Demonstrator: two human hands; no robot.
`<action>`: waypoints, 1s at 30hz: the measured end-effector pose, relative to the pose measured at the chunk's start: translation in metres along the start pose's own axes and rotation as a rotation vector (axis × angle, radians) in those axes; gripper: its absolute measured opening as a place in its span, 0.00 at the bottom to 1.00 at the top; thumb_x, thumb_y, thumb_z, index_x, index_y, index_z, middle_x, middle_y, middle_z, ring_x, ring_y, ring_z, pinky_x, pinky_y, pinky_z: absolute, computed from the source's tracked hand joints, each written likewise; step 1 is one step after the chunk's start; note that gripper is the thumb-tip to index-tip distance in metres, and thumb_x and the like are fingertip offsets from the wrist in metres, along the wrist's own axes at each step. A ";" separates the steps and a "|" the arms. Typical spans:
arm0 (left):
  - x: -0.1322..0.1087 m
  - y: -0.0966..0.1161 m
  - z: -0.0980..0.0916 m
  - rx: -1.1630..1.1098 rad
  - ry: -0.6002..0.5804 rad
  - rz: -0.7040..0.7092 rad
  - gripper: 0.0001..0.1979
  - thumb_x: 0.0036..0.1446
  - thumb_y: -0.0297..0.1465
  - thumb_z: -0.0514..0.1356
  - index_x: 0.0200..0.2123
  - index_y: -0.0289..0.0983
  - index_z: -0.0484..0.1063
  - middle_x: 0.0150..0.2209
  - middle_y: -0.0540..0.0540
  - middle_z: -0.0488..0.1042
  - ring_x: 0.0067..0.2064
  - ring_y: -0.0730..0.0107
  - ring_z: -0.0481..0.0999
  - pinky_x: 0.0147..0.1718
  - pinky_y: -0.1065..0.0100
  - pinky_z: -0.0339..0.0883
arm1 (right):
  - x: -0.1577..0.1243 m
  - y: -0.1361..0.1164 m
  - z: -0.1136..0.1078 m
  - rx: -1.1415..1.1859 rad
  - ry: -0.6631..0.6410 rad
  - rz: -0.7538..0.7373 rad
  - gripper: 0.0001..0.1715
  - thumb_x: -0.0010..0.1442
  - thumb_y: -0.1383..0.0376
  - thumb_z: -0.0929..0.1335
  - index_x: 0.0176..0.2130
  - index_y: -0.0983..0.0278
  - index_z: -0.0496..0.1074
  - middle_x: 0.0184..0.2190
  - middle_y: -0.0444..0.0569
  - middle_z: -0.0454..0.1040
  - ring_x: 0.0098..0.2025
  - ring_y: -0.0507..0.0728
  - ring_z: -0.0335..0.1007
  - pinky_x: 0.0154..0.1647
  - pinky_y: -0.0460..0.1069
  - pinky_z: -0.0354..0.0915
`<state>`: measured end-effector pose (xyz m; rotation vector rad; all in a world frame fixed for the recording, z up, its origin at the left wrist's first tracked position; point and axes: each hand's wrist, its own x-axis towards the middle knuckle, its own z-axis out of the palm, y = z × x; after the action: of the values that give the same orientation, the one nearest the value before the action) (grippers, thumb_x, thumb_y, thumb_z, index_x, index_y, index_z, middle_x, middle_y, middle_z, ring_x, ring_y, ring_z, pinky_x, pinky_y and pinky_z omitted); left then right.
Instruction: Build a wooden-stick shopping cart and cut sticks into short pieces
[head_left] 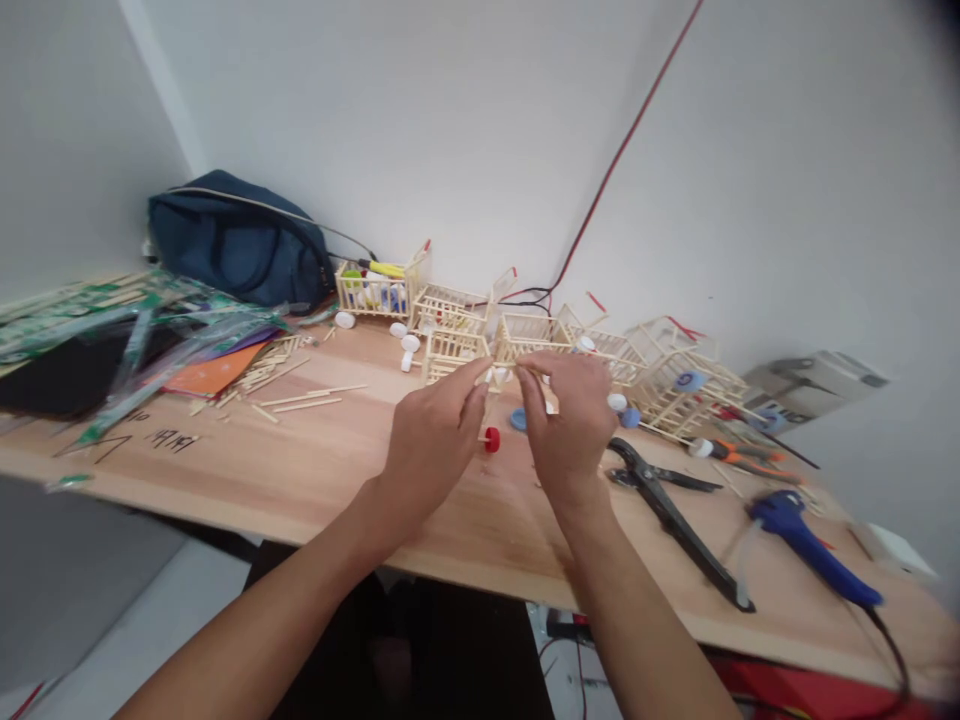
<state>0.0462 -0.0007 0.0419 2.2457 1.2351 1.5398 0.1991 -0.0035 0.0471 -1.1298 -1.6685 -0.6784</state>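
My left hand (pixel 431 440) and my right hand (pixel 570 420) meet above the middle of the table, thumbs and forefingers pinched. A thin wooden stick (pixel 502 367) spans the small gap between my fingertips; its ends are hidden by the fingers. Right behind my hands stand small carts built from sticks, one stick cart (pixel 455 347) close to my left fingertips and another stick cart (pixel 531 330) beyond my right. Below the left fingertips a red bottle cap (pixel 492 439) is on a short stick. A blue cap (pixel 518 418) lies between my hands.
Loose sticks (pixel 307 398), plastic wrappers (pixel 135 370) and a blue bag (pixel 240 235) are on the left. To the right lie black-handled cutters (pixel 667 510), a blue glue gun (pixel 817 550) and orange-handled pliers (pixel 750 458). More stick carts (pixel 675 385) line the wall.
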 end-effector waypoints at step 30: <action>0.005 -0.003 -0.002 0.071 -0.014 -0.036 0.16 0.63 0.32 0.55 0.50 0.38 0.76 0.29 0.50 0.81 0.27 0.70 0.78 0.37 0.70 0.71 | 0.005 -0.002 0.000 0.086 -0.019 0.082 0.07 0.66 0.66 0.66 0.40 0.62 0.76 0.37 0.47 0.80 0.42 0.54 0.71 0.48 0.53 0.61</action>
<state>0.0443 0.0043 0.0451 2.2594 1.3389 1.4885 0.1966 -0.0030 0.0520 -1.1396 -1.6428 -0.5402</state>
